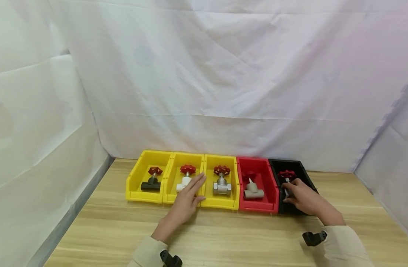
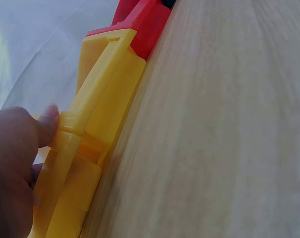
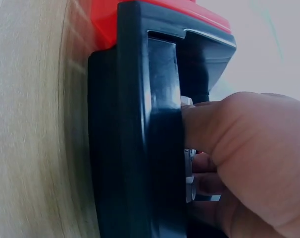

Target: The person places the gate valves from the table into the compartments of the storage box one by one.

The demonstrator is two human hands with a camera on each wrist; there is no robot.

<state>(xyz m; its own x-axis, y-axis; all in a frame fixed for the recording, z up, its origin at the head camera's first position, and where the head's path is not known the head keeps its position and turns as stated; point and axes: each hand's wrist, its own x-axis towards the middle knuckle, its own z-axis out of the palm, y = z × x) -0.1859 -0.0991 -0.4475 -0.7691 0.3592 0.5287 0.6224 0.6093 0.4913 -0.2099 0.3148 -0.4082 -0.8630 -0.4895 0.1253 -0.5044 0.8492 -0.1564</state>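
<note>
My right hand (image 1: 304, 197) reaches into the black bin (image 1: 292, 165) and pinches a grey metal valve with a red handwheel (image 1: 286, 174). In the right wrist view, bits of the valve's metal body (image 3: 190, 163) show between the thumb and fingers; the rest is hidden. My left hand (image 1: 185, 203) lies over the front of the middle yellow bins, its fingers stretched out across part of a white valve (image 1: 184, 182). Its thumb touches the yellow rim (image 2: 71, 121) where two bins meet. A silver metal valve (image 1: 221, 185) sits just right of that hand.
A black valve (image 1: 151, 183) lies in the leftmost yellow bin (image 1: 137, 170). The red bin (image 1: 269, 178) holds a beige valve (image 1: 253, 191). The bins stand side by side on a wooden table (image 1: 237, 237), before a white cloth backdrop (image 1: 224, 74).
</note>
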